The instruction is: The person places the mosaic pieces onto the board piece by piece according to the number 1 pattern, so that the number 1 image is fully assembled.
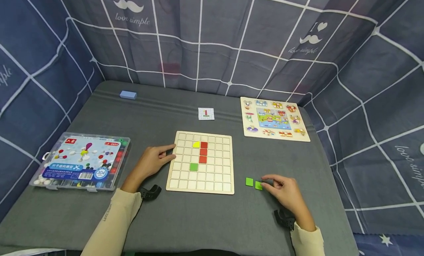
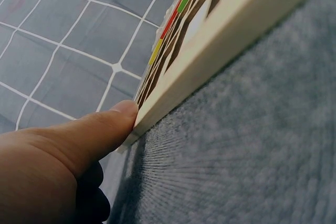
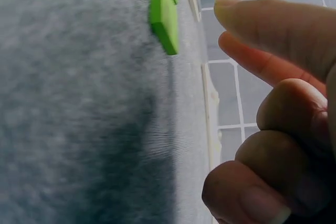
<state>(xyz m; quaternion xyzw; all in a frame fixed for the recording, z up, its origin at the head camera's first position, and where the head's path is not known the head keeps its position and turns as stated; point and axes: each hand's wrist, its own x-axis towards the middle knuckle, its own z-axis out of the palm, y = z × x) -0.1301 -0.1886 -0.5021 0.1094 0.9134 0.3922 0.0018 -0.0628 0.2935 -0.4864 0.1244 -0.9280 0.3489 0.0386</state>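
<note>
A wooden grid board (image 1: 221,192) lies flat in the middle of the table. On it sit a yellow tile (image 1: 196,144), a column of three red tiles (image 1: 203,152) and a green tile (image 1: 193,167). My left hand (image 1: 153,160) touches the board's left edge with extended thumb and index finger; the left wrist view has the thumb (image 2: 113,124) against the rim. To the right of the board lie two loose green tiles (image 1: 249,181). My right hand (image 1: 283,189) hovers by the nearer tile (image 3: 164,17), thumb and index finger apart, holding nothing.
Behind the board lies a small pattern card (image 1: 206,117). A picture puzzle board (image 1: 276,137) is at the back right, a blue block (image 1: 128,95) at the back left. A clear plastic case (image 1: 82,160) of molecule-model parts stands left. Grid-patterned curtains enclose the table.
</note>
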